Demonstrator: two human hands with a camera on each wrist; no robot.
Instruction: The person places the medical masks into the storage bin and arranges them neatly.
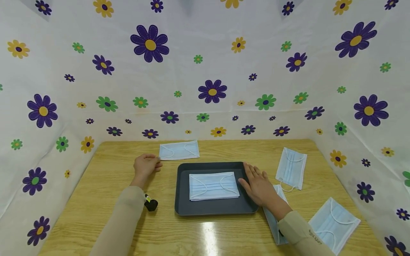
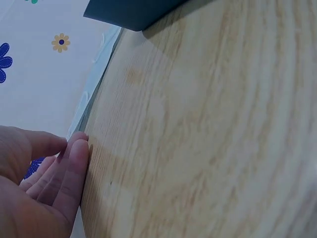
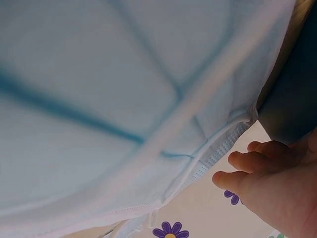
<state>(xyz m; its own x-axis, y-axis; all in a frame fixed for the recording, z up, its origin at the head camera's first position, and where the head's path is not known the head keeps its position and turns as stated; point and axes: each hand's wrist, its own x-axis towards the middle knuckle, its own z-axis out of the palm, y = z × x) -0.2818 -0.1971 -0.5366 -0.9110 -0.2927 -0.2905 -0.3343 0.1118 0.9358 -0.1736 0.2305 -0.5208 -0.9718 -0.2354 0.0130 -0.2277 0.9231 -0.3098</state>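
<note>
White cloth printed with purple, yellow and green flowers (image 1: 179, 71) stands as a backdrop behind and along both sides of a light wood-grain counter (image 1: 96, 170). On the middle of the counter sits a dark grey rectangular tray (image 1: 213, 208) with a low rim. Pale blue face masks with white ear loops lie about it. A mask stack (image 1: 214, 185), its lower edge showing more than one layer, rests flat inside the tray. Beyond the tray's far left corner lies the far mask (image 1: 179, 150). To the right, the upper right mask (image 1: 291, 168) lies flat with one loop trailing toward the person, and the lower right mask (image 1: 334, 224) lies nearer, its near end partly covered by the right sleeve. Between that one and the tray, the covered mask (image 1: 271, 222) runs beneath the right forearm.

The right hand (image 1: 260, 187) rests on the tray's right rim, fingers extended. The left hand (image 1: 146, 168) pinches the near left corner of the far mask between thumb and fingers. Beside the left cuff is a small black object (image 1: 151, 204) with a yellow mark; whether it is attached to the sleeve, I cannot tell.
</note>
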